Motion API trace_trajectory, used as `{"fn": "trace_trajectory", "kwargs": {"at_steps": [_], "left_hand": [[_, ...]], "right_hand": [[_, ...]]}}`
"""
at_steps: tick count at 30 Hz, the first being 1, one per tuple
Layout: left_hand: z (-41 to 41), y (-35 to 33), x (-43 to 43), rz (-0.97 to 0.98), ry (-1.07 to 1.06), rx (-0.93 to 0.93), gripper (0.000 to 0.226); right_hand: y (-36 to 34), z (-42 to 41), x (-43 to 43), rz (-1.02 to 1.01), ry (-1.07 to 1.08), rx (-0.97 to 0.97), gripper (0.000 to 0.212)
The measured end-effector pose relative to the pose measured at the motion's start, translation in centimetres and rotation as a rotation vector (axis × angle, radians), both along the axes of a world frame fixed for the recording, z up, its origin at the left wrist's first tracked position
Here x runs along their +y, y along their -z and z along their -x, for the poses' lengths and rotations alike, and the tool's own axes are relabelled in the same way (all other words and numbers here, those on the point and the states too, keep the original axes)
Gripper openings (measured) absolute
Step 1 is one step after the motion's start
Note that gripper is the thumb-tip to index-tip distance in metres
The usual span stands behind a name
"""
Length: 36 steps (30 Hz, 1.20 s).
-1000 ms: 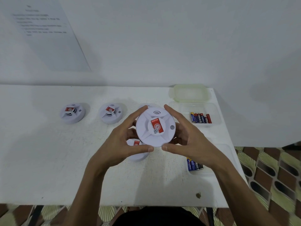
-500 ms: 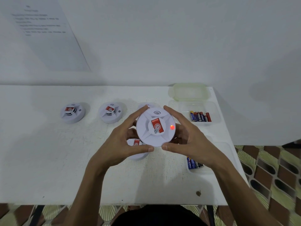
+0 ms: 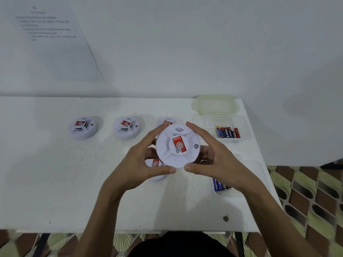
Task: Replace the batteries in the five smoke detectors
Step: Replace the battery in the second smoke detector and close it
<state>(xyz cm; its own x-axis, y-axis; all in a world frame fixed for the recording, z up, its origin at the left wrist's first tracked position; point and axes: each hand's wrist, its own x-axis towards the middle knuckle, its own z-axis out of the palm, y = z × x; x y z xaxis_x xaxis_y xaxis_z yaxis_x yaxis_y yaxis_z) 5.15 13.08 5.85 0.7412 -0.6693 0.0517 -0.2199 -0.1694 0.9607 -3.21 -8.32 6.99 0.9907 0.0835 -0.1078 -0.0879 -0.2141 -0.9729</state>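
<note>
While you are holding the smoke detector (image 3: 178, 145) above the table (image 3: 65, 191), your left grip (image 3: 137, 160) and right grip (image 3: 219, 160) are both clasping its rim — thumbs nearly touching. You are probably twisting it, so be spreading pressure evenly.

Plain room: white table (image 3: 55, 182), patterned floor tiles (image 3: 306, 191).

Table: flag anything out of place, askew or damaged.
One smoke detector lies nearer than the back row of three, partly hidden behind the held detector. A small dark mark sits near the table's front edge. Nothing looks broken or spilled.
</note>
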Motion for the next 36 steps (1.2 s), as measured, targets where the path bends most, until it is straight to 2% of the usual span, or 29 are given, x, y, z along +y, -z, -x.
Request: {"fn": "trace_trajectory", "kwargs": {"at_steps": [36], "left_hand": [[-0.13, 0.88, 0.26, -0.049, 0.001, -0.041, 0.091]], "right_hand": [[0.67, 0.04, 0.17, 0.023, -0.011, -0.016, 0.091]]}}
